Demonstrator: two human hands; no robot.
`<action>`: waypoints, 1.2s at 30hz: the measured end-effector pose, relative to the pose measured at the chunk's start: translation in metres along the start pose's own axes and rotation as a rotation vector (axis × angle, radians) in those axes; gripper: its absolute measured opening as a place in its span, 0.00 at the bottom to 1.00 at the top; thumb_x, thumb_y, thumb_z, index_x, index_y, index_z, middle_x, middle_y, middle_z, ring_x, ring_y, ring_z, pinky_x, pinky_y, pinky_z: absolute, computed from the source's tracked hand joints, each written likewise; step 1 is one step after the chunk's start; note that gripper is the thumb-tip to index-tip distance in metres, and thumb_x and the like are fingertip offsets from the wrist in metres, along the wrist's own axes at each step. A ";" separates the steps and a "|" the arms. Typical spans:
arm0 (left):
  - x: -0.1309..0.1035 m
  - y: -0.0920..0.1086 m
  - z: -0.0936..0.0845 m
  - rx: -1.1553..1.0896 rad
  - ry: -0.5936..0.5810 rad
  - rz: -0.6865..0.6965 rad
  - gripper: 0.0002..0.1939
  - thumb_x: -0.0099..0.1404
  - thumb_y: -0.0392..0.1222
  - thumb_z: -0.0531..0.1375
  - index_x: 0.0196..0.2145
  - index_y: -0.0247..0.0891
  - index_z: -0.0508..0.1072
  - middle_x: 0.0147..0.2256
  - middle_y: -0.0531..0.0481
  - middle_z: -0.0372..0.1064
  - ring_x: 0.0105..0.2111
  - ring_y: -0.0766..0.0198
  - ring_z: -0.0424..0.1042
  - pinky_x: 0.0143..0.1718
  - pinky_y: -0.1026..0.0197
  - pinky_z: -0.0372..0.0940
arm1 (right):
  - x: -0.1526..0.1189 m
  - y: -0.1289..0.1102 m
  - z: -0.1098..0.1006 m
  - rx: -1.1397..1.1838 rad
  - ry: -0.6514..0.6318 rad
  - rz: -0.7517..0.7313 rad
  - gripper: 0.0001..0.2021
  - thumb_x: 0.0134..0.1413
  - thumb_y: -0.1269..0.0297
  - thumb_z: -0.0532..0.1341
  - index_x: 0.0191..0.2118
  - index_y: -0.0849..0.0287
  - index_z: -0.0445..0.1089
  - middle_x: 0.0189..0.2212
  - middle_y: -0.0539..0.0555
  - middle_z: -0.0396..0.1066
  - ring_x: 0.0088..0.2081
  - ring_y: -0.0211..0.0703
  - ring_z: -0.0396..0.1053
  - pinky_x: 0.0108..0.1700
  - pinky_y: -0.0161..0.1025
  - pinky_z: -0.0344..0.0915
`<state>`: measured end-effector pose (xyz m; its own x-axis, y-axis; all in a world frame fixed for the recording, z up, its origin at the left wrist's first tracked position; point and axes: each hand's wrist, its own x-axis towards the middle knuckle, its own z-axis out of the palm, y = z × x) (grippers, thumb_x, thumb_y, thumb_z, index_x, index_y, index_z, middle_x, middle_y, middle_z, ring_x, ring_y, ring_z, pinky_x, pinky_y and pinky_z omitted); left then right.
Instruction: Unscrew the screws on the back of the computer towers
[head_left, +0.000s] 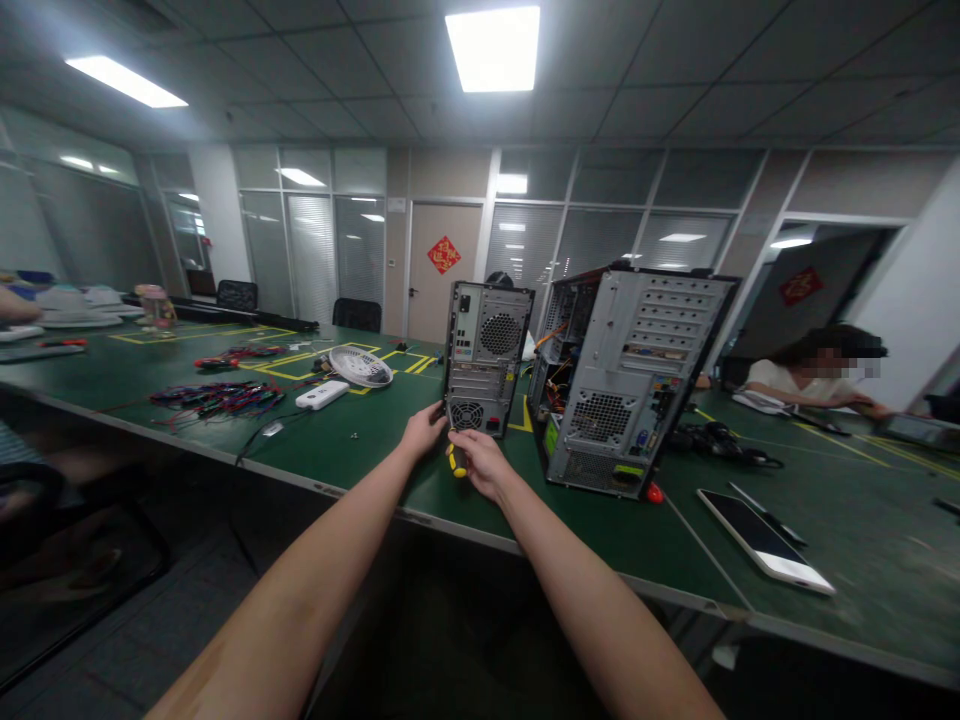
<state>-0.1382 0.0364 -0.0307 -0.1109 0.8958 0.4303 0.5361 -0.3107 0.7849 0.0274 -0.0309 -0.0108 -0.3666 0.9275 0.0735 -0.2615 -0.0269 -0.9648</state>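
Gripping hand: right hand [480, 462] is closed around a yellow-and-black screwdriver [457, 461], whose handle shows between the fingers, just in front of the lower rear of the small computer case [486, 358]
Left hand: left hand [424, 430] rests with its fingers curled against the bottom left corner of the small computer case, holding nothing else
Small computer case: upright on the green table [360, 440], rear panel with fan grille facing the camera
Large computer case: large computer case [628, 380] stands just beside it on the right, tilted, side open, wiring visible inside
Near the right: white phone [763, 540] lies flat near the table edge, a pen [766, 514] beside it
To the left: white fan grille [361, 366], white remote [322, 395] and a bundle of coloured cables [217, 398] lie well apart from the hands
Far right: seated person [810, 378] leaning on the table
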 end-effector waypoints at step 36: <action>0.004 0.008 0.014 -0.085 0.080 -0.064 0.27 0.65 0.40 0.65 0.61 0.37 0.73 0.56 0.39 0.76 0.57 0.52 0.76 0.61 0.54 0.67 | -0.002 -0.003 0.005 0.061 -0.034 -0.012 0.09 0.44 0.61 0.68 0.31 0.59 0.73 0.23 0.54 0.76 0.29 0.43 0.74 0.25 0.32 0.65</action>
<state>-0.1230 0.0418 -0.0288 -0.2109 0.8874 0.4100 0.4534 -0.2828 0.8452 0.0246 -0.0347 -0.0068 -0.3929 0.9147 0.0947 -0.3193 -0.0392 -0.9468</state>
